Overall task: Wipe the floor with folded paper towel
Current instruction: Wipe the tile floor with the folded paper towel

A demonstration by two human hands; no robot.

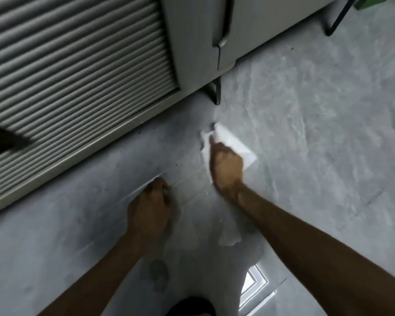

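Observation:
A white folded paper towel (232, 144) lies against the glossy grey floor (306, 133) near the middle of the head view. My right hand (226, 166) is closed on its near edge and presses it to the floor, with the towel sticking out beyond the fingers toward the cabinet leg. My left hand (149, 209) is curled into a loose fist and rests on the floor to the left, apart from the towel. I see nothing held in it.
A ribbed roller-shutter cabinet (73, 71) runs along the left. A grey cabinet (203, 42) with a handle stands behind on a dark metal leg (217, 91). Another thin dark leg (338, 19) is at top right. A dark smudge (157, 275) marks the near floor.

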